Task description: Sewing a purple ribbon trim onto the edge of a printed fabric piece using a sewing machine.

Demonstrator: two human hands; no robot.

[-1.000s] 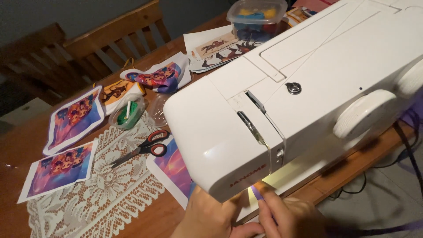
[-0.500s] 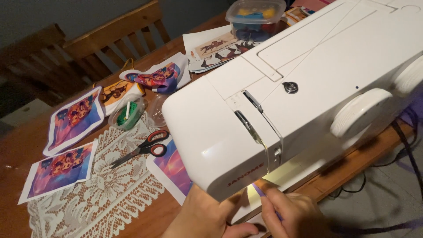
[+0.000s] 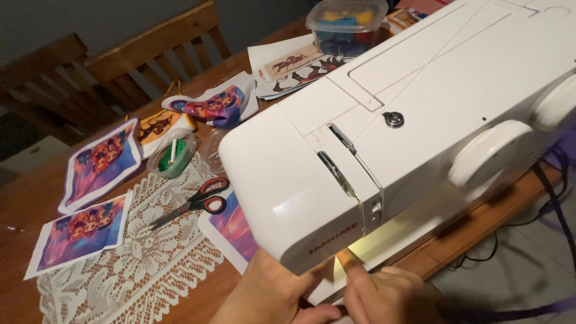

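Brown wooden tabletop [image 3: 24, 198] carries a large white plastic sewing machine [image 3: 420, 120], and both hands work at its lit needle end, low in the view. At that end the left hand [image 3: 270, 297] lies under the machine's head with its thumb pointing toward the right hand [image 3: 384, 294], whose forefinger reaches up into the yellow glow — whether either hand pinches anything there I cannot tell, as the machine hides the spot. Just left of the left fingers lies a white lace runner [image 3: 132, 264] bearing red-handled scissors [image 3: 192, 203]. Farther out sit colourful printed fabric pieces [image 3: 99, 162], a small green-tinted round dish [image 3: 173, 155] and, well beyond the machine, a clear plastic tub of bright bits [image 3: 345, 23].
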